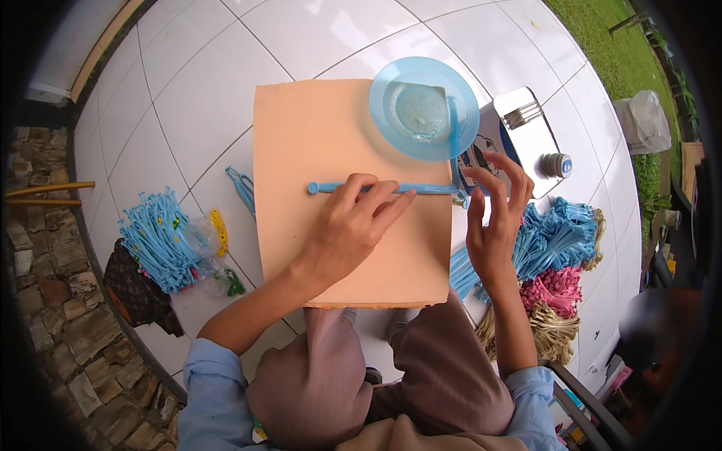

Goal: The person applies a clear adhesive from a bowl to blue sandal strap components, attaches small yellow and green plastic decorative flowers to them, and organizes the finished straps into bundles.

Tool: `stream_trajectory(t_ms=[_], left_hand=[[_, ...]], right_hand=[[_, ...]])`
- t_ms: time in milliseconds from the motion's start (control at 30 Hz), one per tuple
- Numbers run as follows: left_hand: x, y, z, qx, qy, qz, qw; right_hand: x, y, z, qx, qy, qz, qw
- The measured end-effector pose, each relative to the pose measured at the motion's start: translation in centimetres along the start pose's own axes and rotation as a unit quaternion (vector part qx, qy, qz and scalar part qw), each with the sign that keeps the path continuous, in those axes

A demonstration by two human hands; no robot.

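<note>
A pale orange board (301, 143) lies across in front of my knees. Along it runs a thin, light-blue strip (429, 188) with a rounded left end; its exact kind is unclear. My left hand (350, 229) presses its fingertips and thumb onto the middle of this strip, holding it against the board. Beyond the strip's right end, my right hand (496, 218) is raised with fingers curved and apart, holding nothing visible. A translucent blue plate (383, 128) at the board's far right corner bears a whitish, paste-like lump (423, 111).
Right of the plate stands a rectangular metal can (530, 128) with a grey cap. Bundles of blue strips (560, 237), pink strips (553, 293) and beige strips (555, 334) lie at the right. Another blue bundle (156, 240) rests left on the white tiles (195, 68), near a brown patterned bag (135, 286).
</note>
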State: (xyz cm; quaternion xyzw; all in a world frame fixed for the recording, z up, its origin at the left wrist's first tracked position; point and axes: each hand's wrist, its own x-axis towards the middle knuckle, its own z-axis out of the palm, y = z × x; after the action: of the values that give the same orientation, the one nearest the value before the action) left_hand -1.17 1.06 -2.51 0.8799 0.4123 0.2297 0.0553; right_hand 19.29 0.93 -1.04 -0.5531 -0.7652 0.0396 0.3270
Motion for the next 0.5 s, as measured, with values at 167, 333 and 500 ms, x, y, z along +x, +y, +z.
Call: stream_trajectory(t_ms=[167,333,500], left_hand=[[-0.3,-1.0,0.7,-0.075,0.068,-0.006,0.995],[0.6,-0.7,0.8,-0.048,0.073,-0.005,0.996],[0.9,0.4,1.3,-0.035,0.091,0.039,0.994]], right_hand=[[0.0,1.4,2.6,0.278,-0.016,0.207,0.938],[0.2,0.4,3.0,0.265,0.004,0.244,0.933],[-2.8,0.9,3.6,0.362,0.059,0.326,0.871]])
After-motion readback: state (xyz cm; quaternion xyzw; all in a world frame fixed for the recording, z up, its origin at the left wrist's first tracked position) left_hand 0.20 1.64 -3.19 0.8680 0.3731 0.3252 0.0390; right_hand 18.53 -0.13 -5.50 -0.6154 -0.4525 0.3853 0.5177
